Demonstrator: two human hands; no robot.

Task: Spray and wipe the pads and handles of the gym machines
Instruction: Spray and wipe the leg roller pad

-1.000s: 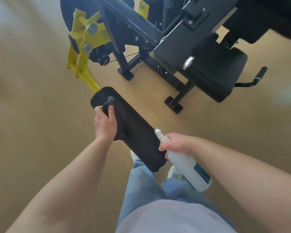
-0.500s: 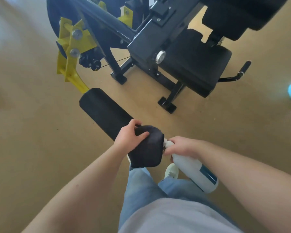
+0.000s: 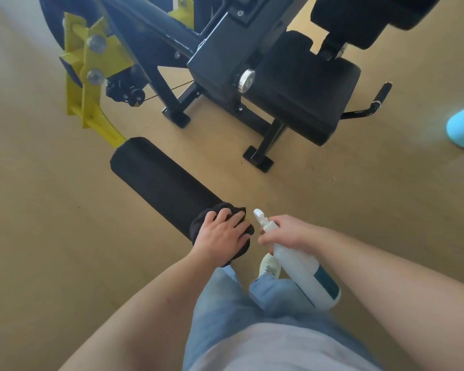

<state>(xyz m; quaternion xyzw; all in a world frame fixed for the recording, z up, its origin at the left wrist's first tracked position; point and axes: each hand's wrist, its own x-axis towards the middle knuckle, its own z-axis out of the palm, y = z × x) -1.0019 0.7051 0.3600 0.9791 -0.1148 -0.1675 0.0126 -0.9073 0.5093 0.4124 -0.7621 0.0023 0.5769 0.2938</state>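
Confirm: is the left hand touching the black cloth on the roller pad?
Touching. The head view shows the left hand with fingers spread on the black cloth, pressing it against the near end of the roller pad.

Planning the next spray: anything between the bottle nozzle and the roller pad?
Yes. The left hand presses the black cloth over the near end of the roller pad, right beside the nozzle of the spray bottle held by the right hand. The rest of the pad lies uncovered.
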